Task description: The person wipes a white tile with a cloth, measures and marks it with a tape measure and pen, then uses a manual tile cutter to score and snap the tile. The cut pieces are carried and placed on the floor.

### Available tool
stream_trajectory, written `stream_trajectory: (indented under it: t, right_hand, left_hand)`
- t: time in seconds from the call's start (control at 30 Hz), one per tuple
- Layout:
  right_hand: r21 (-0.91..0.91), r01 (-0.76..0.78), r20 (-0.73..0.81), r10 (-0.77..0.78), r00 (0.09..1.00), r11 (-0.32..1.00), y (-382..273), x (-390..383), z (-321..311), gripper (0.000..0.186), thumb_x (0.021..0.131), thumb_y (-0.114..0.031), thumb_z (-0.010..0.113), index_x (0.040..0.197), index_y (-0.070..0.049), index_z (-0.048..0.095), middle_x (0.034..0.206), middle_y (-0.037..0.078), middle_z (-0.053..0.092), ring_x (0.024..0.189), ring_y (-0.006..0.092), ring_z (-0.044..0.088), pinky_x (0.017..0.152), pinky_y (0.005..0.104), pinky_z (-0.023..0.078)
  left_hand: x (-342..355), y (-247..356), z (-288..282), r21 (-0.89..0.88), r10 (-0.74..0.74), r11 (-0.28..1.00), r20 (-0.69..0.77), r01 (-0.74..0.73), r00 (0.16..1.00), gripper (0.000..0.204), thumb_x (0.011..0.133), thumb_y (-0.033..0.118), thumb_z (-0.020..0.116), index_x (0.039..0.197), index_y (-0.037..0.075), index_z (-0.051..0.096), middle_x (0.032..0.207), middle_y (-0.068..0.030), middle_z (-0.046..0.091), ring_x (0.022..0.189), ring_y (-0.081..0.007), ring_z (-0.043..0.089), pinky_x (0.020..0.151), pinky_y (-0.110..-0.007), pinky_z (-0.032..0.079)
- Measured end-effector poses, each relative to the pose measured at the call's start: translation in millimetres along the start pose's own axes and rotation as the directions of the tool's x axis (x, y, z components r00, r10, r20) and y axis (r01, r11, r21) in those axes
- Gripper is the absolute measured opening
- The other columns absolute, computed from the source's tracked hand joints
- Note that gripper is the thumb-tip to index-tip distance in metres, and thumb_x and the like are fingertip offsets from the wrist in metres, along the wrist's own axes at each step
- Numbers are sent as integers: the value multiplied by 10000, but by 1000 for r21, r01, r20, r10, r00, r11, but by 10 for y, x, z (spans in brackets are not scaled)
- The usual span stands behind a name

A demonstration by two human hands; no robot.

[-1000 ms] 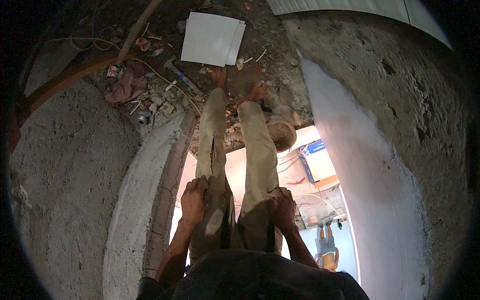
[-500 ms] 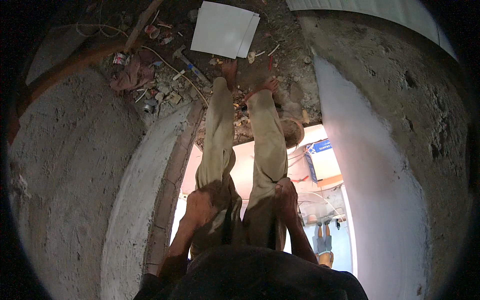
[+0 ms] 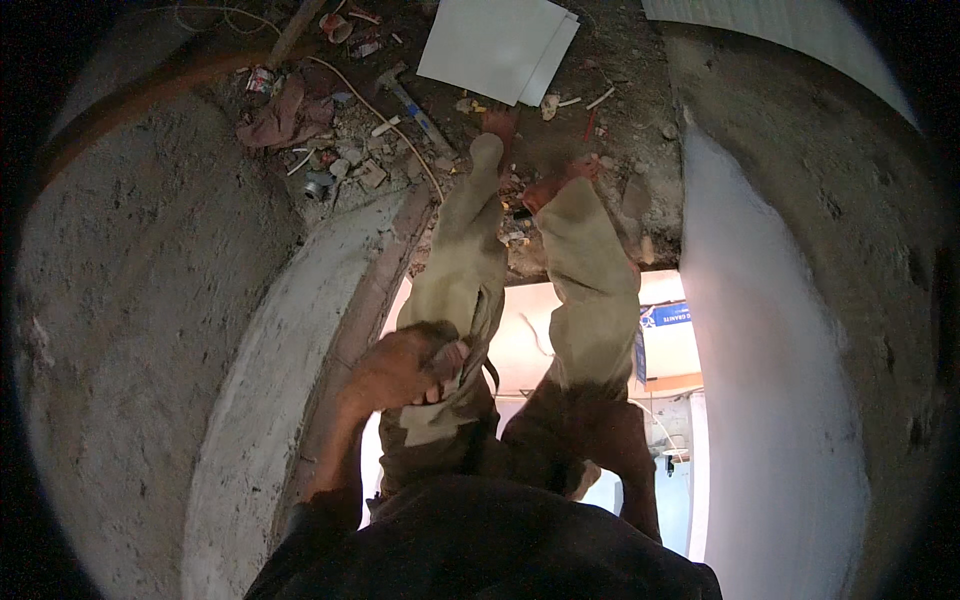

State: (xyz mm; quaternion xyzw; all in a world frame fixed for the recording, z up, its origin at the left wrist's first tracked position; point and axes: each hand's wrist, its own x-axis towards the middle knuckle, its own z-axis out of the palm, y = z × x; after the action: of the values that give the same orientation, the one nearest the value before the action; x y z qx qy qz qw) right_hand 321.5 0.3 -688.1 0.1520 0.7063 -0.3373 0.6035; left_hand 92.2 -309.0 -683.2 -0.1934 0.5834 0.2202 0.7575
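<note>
Curled fingers close my left hand [image 3: 418,368] on the cloth of my beige trousers [image 3: 455,265], over the left thigh. Folds run up the leg from there. In shadow beside the right thigh is my right hand [image 3: 610,440]; its fingers are mostly hidden by the leg and my dark shirt [image 3: 480,545]. My bare feet stand on rubble-strewn ground. Past them lies a small stack of flat white sheets or tiles [image 3: 492,50]. A hammer [image 3: 420,115] rests left of my feet, next to a thin pale cable [image 3: 385,115].
Rough grey plastered walls rise at left [image 3: 130,290] and right [image 3: 810,190], with a pale door-side edge [image 3: 760,330] on the right. A crumpled brown cloth [image 3: 285,115] and rubble lie at far left. A blue-printed box [image 3: 665,318] shows beyond my right leg.
My left hand has shifted from the knee area and curled on the trouser cloth. My right hand has moved back beside the thigh. My legs and the floor items appear farther right.
</note>
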Motion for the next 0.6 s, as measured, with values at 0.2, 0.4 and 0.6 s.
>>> stream_trajectory:
  t: [0.2, 0.4, 0.6]
  right_hand:
    - [290, 82, -505, 80, 859, 954, 35, 1005, -543, 127, 1004, -160, 583, 985, -36, 600, 785, 85, 653, 668, 190, 644, 620, 337, 514]
    - [332, 276, -646, 4, 764, 902, 809, 2199, -507, 151, 1040, -170, 543, 1056, -35, 609, 881, 50, 665, 746, 157, 618, 678, 305, 515]
    - [77, -156, -723, 163, 671, 985, 2107, 2673, 383, 498, 969, -290, 667, 1360, -20, 518, 1363, 208, 557, 1278, 381, 525, 1060, 479, 439]
  left_hand:
    - [1029, -83, -427, -278, 271, 820, -583, -501, 766, 342, 1057, 354, 539, 1018, 40, 670, 731, -36, 662, 612, -132, 593, 607, -286, 493]
    - [2200, -439, -627, -164, 294, 850, -642, -501, 708, 375, 1058, 370, 549, 1119, 18, 664, 890, -90, 704, 783, -185, 643, 754, -352, 522]
    - [2431, -378, -592, -56, 290, 911, -617, -408, 731, 440, 1049, 441, 523, 1113, 24, 648, 952, -121, 686, 856, -212, 601, 816, -372, 484]
